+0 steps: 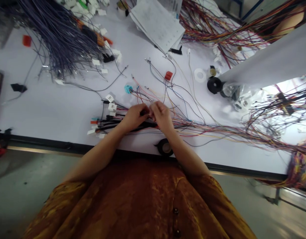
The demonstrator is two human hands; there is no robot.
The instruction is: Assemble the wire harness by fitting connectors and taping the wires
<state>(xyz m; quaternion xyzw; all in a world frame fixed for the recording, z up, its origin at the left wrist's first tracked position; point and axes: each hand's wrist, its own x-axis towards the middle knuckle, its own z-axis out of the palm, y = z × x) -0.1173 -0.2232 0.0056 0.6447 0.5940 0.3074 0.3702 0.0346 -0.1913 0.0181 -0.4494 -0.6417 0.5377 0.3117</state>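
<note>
My left hand point(136, 116) and my right hand point(162, 115) meet over a wire harness point(212, 127) that runs along the front of the table. The fingers of both are closed in a pinch on thin wires, though the exact spot of the grip is hidden. Just beyond my left hand lies a light-blue connector point(128, 89) with wires leading back toward my fingers. To the left, white connectors point(112, 107) and black-sleeved branches point(107, 126) end the harness. A roll of black tape point(165, 147) sits by the table edge, near my right forearm.
A thick bundle of dark-blue wires point(60, 39) lies at the back left. Paper sheets point(158, 25) rest at the back middle. Red and yellow wires point(207, 26) spread behind a white panel point(269, 59) on the right. Another black tape roll point(214, 85) lies beside it.
</note>
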